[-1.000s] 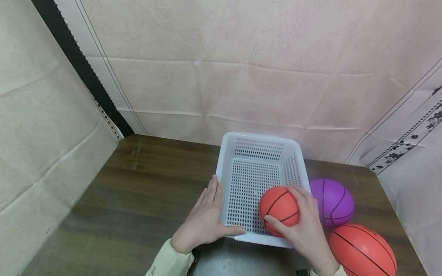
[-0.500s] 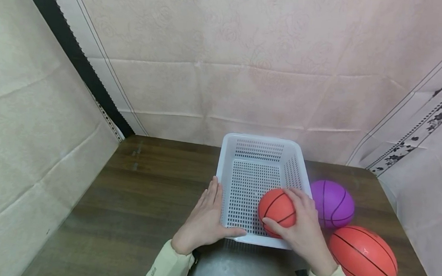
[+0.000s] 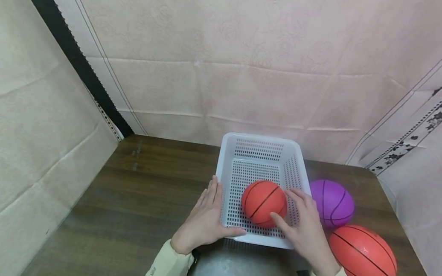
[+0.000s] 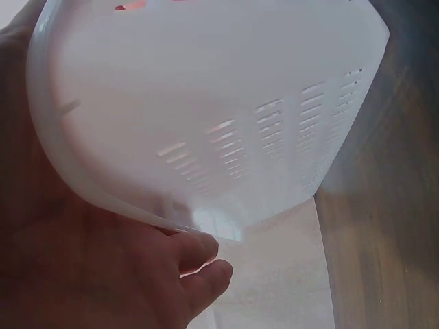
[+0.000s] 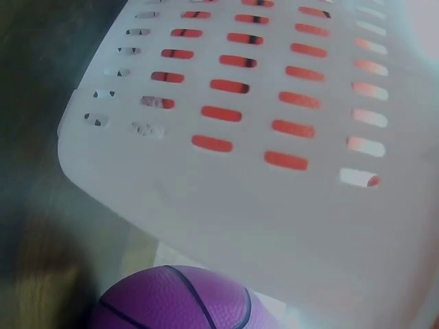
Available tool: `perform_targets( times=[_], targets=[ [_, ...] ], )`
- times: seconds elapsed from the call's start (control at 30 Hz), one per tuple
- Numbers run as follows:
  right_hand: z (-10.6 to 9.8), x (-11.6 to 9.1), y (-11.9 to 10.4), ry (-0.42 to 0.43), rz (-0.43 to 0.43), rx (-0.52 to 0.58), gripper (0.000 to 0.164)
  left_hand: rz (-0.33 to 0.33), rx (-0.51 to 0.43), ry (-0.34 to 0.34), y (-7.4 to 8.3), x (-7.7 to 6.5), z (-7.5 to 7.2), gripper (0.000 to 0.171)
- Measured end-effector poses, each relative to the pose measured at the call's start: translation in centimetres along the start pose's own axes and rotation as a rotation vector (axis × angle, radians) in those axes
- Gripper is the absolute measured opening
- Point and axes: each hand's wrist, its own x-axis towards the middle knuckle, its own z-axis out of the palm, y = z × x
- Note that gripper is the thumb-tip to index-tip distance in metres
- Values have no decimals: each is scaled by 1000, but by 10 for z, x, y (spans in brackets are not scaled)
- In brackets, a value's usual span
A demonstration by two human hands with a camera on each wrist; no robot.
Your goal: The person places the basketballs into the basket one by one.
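Orange ball (image 3: 264, 203) scooted left in that slotted plastic basket (image 3: 263, 240), right hand (image 3: 304, 229) spread wide, left hand (image 3: 204, 222) straight-fingered; pebbly purple ball (image 3: 332, 203) sat outside.

We see a dark wood-grain tabletop (image 3: 148, 188) backed by a pale pinkish wall covering (image 3: 224, 91) (creased, with faint roses), a whitish sheet (image 3: 33, 120) on the left, a black strip (image 3: 67, 50) edging that corner, and a flower-printed border (image 3: 423, 128) running diagonally on the right beside another pale covering (image 3: 431, 212)
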Motion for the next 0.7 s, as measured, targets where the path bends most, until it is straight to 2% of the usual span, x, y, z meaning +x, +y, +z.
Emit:
perform_targets(
  times=[0.23, 0.57, 0.7],
  targets=[
    [-8, -9, -3, 65, 25, 25, 73, 0, 11, -4, 0, 0, 0, 133],
    [-32, -26, -13, 265, -24, 68, 77, -1, 27, -3, 0, 0, 2, 131],
    [-47, -35, -16, 318, 17, 58, 82, -1, 21, -3, -1, 1, 2, 130]
  ],
)
